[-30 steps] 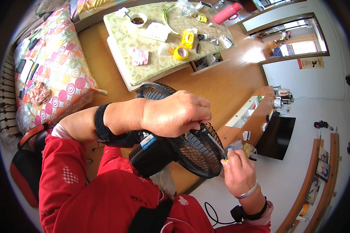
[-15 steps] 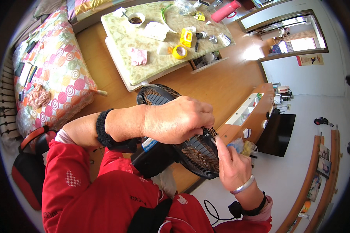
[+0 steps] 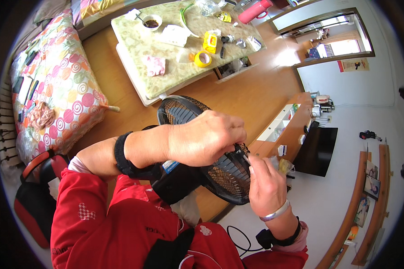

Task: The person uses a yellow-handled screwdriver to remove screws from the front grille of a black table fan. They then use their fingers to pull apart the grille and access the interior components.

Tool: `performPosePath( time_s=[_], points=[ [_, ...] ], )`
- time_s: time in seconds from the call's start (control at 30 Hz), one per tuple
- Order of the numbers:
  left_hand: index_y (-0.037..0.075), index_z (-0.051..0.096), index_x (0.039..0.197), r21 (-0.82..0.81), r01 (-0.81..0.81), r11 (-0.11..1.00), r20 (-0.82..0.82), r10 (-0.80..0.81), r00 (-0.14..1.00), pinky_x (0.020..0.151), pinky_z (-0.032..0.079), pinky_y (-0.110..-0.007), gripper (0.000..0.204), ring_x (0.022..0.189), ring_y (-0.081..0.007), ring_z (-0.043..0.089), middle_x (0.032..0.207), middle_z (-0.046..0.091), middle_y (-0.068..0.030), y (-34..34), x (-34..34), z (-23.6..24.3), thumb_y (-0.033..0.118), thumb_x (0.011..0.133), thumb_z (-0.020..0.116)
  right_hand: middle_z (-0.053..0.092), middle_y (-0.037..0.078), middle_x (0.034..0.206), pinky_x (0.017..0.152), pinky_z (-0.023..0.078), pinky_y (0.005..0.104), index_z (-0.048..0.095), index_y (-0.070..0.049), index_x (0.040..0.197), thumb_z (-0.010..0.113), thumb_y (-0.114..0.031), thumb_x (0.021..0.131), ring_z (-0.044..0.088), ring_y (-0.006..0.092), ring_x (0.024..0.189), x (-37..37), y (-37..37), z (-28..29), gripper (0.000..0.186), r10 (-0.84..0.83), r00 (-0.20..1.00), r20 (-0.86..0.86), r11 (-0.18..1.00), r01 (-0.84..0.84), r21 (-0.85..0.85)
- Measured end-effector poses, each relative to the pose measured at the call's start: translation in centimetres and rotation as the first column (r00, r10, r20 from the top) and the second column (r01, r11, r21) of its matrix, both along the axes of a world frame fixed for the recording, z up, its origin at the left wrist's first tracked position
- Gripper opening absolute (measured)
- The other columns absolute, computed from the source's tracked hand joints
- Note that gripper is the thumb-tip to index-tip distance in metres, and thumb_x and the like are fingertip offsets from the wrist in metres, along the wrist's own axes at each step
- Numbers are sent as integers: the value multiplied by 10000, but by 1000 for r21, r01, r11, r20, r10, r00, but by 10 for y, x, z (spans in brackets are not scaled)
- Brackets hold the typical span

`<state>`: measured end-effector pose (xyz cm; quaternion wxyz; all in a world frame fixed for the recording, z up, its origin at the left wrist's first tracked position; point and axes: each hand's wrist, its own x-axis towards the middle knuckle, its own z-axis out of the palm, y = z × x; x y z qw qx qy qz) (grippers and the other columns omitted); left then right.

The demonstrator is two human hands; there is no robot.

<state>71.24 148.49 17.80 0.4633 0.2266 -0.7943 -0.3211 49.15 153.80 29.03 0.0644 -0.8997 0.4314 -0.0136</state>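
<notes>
Black fan (image 3: 226, 184) is right up at both grips, a stretch of its rim between them: just right of and below the left hand (image 3: 211, 136), just left of the right hand (image 3: 267, 186). I'd call the left one nearer since it's basically on top of the thing, but the right fingertips are at the rim too. Long axis of the cage slants from beyond the left grip, upper left, to lower right beside the right grip.

Left grip is closed, fingers curled onto the rim by a small black block. Right grip is nearly a pinch; honestly can't tell if anything's in it.

Looks-wise: wire cage, brownish sheen on the lower mesh, chunky black housing (image 3: 166, 190) below-left of the grips, blue-and-white label (image 3: 169, 166) on it. Well beyond the left grip there's a marbled tabletop (image 3: 130, 45) with a yellow tape roll (image 3: 196, 60).
</notes>
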Motion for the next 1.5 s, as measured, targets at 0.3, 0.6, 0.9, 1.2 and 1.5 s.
performPosePath(
  time_s=[0.3, 0.6, 0.9, 1.2, 1.5],
  points=[
    [8, 611, 1022, -6, -21, 1000, -13, 21, 1000, 695, 517, -484, 283, 843, -389, 632, 923, 584, -150, 0, 4, -2, -11, 778, 754, 594, 139, 923, 574, 542, 469, 586, -80, 1387, 661, -60, 927, 681, 357, 679, 16, 5, -2, 467, -70, 991, -110, 996, 64, -57],
    [2, 618, 1024, 8, -60, 998, 38, 60, 997, 693, 519, -478, 291, 839, -393, 633, 930, 583, -155, 10, 5, 2, -10, 771, 760, 600, 105, 856, 561, 533, 461, 692, -150, 1220, 721, -260, 977, 663, 341, 644, 24, -2, -10, 268, -112, 994, 2, 990, 112, -81],
    [5, 620, 932, 15, -100, 995, 4, 100, 995, 689, 534, -500, 155, 831, -407, 644, 896, 611, -171, 10, 5, 3, 43, 813, 712, 621, 118, 803, 543, 527, 450, 712, -102, 1082, 739, -216, 954, 660, 357, 629, 28, -9, -18, 174, -70, 995, 65, 986, 79, -149],
    [2, 667, 975, 128, -27, 991, -101, 40, 994, 713, 543, -479, 197, 851, -394, 655, 918, 643, -158, 8, 10, 4, 26, 797, 747, 635, 122, 800, 550, 514, 460, 698, -86, 1060, 732, -181, 952, 650, 358, 626, 25, -12, -17, 148, -33, 996, 82, 991, 44, -128],
    [-8, 711, 1109, 215, -98, 972, -237, 149, 960, 678, 539, -378, 301, 796, -281, 660, 959, 649, -133, 21, 13, -10, -65, 822, 782, 657, 115, 811, 548, 521, 438, 698, -79, 1065, 744, -163, 939, 665, 345, 630, 24, -11, -19, 158, -60, 993, 103, 990, 72, -121]
  ],
)
